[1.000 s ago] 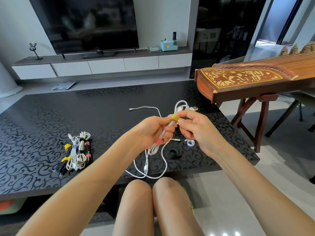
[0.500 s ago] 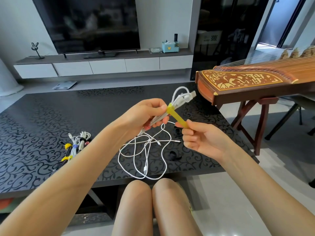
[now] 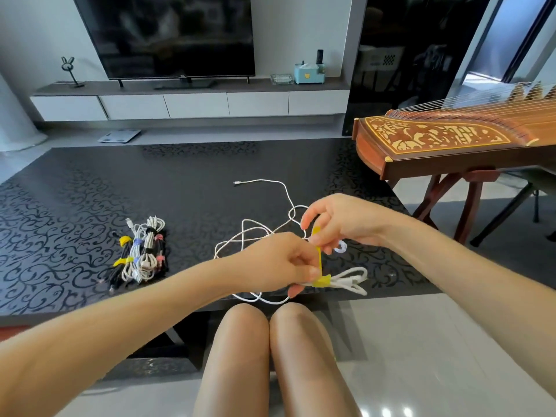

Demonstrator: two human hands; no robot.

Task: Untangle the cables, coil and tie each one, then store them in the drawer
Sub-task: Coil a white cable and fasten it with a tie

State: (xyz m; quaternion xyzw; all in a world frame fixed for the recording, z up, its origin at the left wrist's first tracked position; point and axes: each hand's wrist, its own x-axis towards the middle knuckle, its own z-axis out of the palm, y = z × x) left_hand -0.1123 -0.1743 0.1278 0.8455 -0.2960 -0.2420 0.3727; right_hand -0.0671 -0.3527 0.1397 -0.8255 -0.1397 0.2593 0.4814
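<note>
One wide-angle head camera is looking forward and down past the person's knees (image 3: 240, 341). It is hanging close over the left hand (image 3: 279, 261) and right hand (image 3: 343, 221), facing across the worktop (image 3: 90, 182) toward the far TV (image 3: 168, 34), with the zither (image 3: 436, 139) showing far right.

No legible txt anywhere. TV (image 3: 168, 34) has a tiny mark on its bottom bezel, too small to read. Blue box (image 3: 308, 74) on shelf: yellow emblem, no letters. Zither (image 3: 436, 136) end-panel inlay is ornament, not script.
</note>
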